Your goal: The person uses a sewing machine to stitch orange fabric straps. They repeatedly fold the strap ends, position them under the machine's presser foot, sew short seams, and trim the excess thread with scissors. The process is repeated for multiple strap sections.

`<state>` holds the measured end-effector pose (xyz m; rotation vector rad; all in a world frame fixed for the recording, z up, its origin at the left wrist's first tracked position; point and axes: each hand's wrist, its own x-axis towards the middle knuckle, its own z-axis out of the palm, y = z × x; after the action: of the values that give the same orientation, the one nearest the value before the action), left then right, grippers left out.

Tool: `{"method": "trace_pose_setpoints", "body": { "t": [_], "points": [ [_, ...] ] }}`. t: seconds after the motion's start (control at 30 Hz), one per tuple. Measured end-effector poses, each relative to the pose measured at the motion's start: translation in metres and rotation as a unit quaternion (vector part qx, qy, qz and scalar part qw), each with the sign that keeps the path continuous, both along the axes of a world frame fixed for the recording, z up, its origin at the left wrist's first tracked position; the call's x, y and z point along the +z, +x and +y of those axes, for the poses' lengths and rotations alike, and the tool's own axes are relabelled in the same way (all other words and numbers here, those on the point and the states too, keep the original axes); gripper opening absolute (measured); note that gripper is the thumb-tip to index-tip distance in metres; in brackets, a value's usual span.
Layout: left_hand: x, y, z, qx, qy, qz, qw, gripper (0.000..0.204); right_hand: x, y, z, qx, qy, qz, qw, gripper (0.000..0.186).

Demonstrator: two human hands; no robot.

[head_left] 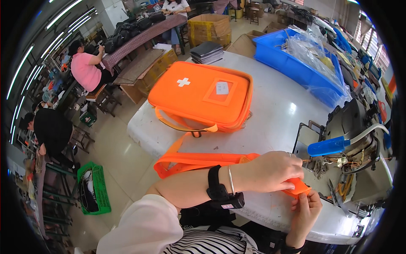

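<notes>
My left arm reaches across the table, and my left hand grips a piece of orange fabric. At the other edge of that piece, my right hand pinches it between thumb and fingers. A long orange fabric band lies looped on the table behind my left forearm. Whether it joins the piece in my hands is hidden by the left hand and wrist. Beyond the band rests a closed orange zippered case with a white cross, a clear window pocket and a carrying handle.
A sewing machine with a blue-gripped lever stands to the right; scissors lie by it. A blue bin holds clear plastic bags. Dark flat pieces are stacked behind the case. A green basket sits on the floor; other people work at left.
</notes>
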<state>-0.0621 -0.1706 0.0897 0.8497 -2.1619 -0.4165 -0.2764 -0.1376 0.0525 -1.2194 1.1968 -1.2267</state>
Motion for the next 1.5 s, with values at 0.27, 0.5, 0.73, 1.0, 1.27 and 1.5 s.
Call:
{"method": "trace_pose_setpoints", "body": {
  "t": [0.27,0.5,0.73,1.0,1.27,1.5],
  "points": [
    [-0.002,-0.002,0.0,-0.016,0.034,0.021,0.999,0.015,0.002,-0.001,0.0,0.008,0.008,0.0,1.0,0.017],
    [0.001,-0.003,0.003,-0.024,0.04,0.042,0.998,0.013,0.003,0.002,0.001,0.002,0.001,0.002,1.0,0.017],
    [0.002,-0.004,0.002,-0.026,0.029,0.042,0.998,0.01,0.003,-0.001,0.0,0.012,0.014,-0.003,1.0,0.016],
    [0.003,-0.002,0.002,-0.03,0.027,0.042,0.998,0.011,0.001,-0.001,0.0,0.014,0.008,-0.007,1.0,0.016],
    [0.003,-0.006,0.0,-0.035,0.047,0.064,0.996,0.01,0.009,-0.002,0.002,0.012,0.019,-0.004,1.0,0.013],
    [0.007,0.003,-0.002,-0.021,0.099,0.093,0.99,0.01,0.024,0.009,0.002,0.027,0.072,-0.015,0.997,0.008]
  ]
}}
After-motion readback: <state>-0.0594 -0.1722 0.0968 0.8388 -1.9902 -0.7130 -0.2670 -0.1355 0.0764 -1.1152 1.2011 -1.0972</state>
